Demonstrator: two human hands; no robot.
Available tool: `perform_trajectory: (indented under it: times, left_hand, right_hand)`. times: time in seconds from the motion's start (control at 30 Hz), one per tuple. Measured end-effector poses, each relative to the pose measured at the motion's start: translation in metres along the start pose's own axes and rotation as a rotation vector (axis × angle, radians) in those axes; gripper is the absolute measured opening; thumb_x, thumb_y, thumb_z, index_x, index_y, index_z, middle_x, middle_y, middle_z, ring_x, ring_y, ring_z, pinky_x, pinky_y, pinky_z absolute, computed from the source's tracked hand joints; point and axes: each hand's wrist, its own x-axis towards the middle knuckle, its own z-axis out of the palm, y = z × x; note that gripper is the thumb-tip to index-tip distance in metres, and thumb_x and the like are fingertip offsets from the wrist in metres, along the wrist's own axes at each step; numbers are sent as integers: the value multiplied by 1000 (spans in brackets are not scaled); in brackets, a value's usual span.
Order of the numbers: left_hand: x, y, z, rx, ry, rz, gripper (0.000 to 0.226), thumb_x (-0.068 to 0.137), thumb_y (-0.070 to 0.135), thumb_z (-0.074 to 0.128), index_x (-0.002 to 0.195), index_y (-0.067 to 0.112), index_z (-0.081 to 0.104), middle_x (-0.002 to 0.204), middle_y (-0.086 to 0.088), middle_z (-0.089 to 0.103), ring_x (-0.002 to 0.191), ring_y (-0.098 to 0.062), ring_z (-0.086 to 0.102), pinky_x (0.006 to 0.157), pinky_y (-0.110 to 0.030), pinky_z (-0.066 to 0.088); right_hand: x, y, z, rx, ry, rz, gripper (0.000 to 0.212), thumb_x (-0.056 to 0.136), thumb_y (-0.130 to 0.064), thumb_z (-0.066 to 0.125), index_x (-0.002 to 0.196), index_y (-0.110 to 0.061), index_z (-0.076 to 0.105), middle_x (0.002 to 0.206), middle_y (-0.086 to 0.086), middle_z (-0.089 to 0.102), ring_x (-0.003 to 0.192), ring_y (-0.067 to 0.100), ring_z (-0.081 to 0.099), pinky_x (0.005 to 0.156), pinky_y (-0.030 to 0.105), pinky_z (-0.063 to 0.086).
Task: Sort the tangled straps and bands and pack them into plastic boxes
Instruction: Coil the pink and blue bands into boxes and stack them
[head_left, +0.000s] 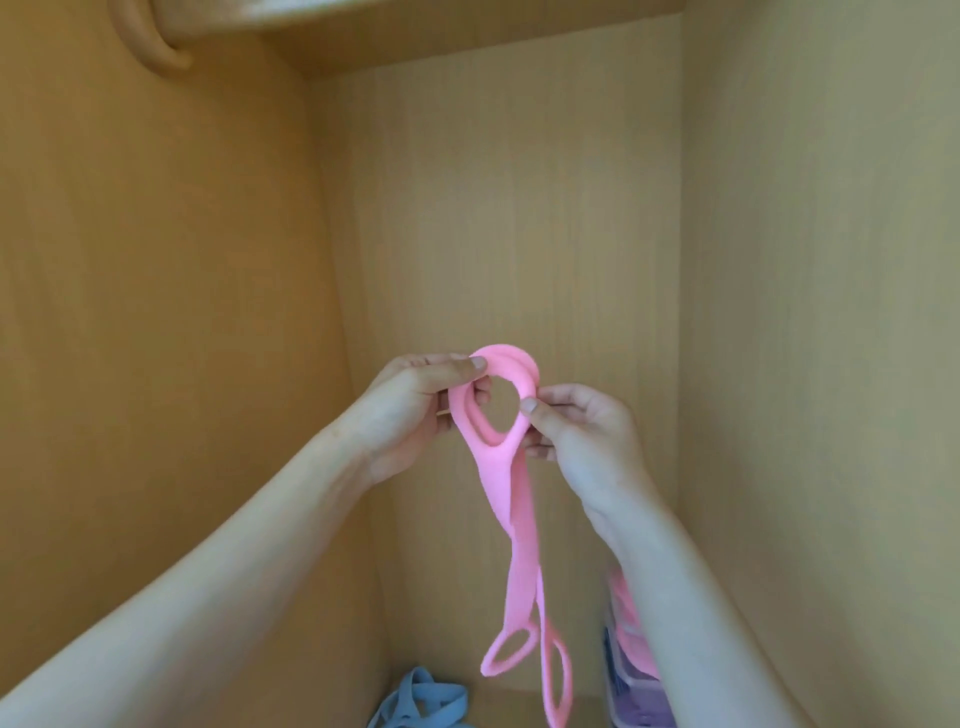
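A pink rubber band (519, 530) with oval loops hangs in front of me inside a wooden cabinet. My left hand (415, 410) pinches its top loop on the left side between thumb and fingers. My right hand (582, 431) pinches the same loop on the right side. Two lower loops dangle freely near the cabinet floor. A blue band (415, 701) lies tangled on the floor at the bottom. A plastic box (631, 680) with pink and purple bands inside stands at the bottom right, partly hidden by my right forearm.
Wooden cabinet walls (156, 312) close in on the left, back and right. A shelf (415, 31) runs overhead, with a rounded wooden edge at the top left.
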Motion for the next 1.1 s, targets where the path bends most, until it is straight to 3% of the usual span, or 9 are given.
perform_trajectory:
  times: [0.1,0.27,0.47,0.57,0.67,0.8,0.93,1.1]
  left_hand:
    - [-2,-2,1,-97,-37,-48,22,99,27,54,85,15,66,77,-3,60,72,-16,57,74,-31,44]
    - [-4,0,1,-163,29,-141,23,102,17,46,100,8,67,73,-2,60,68,-14,58,68,-26,50]
    - [-4,13,-2,-162,91,-173,26,102,16,44,111,3,65,90,-8,65,84,-21,60,89,-36,45]
    - [-5,19,-9,-94,124,-133,31,95,1,41,114,-7,65,76,-4,61,73,-18,55,83,-36,42]
    - [-6,21,-17,-16,139,-72,36,93,-4,38,117,-9,64,75,-3,61,72,-17,56,78,-34,43]
    - [-14,25,-24,-28,115,-40,27,99,3,38,98,5,66,73,1,65,67,-14,60,73,-30,48]
    - [-16,26,-27,-14,97,36,34,93,-3,39,111,-9,67,83,-6,61,78,-19,56,75,-32,47]
    - [-13,28,-23,-178,100,35,26,101,12,48,111,-2,68,82,-5,66,73,-15,60,74,-30,53]
  right_hand:
    - [-3,3,-3,-7,-26,-1,12,94,-3,68,86,-11,69,67,-2,73,59,10,67,61,24,57]
    - [-7,3,-2,-47,-99,-41,15,96,-3,65,88,-14,71,77,-1,75,71,13,69,68,25,57]
    - [-7,-14,9,-13,-135,-53,8,95,-7,68,90,-12,73,85,9,76,75,26,74,73,40,62]
    - [-9,-26,16,37,-151,-57,8,94,-2,68,87,-7,69,75,5,73,68,20,72,62,35,61]
    - [-11,-36,22,44,-174,-93,7,94,-1,67,88,-6,68,73,4,72,65,17,71,60,35,61]
    - [-13,-46,29,28,-185,-142,5,94,-4,68,90,-6,70,89,20,73,73,32,73,64,40,62]
    - [-9,-42,39,-60,-147,-133,10,93,-5,69,84,-10,69,79,11,70,68,22,72,63,40,63]
    - [1,-24,39,-79,-64,-87,7,93,-5,70,87,-8,68,91,18,71,71,22,74,62,38,63]
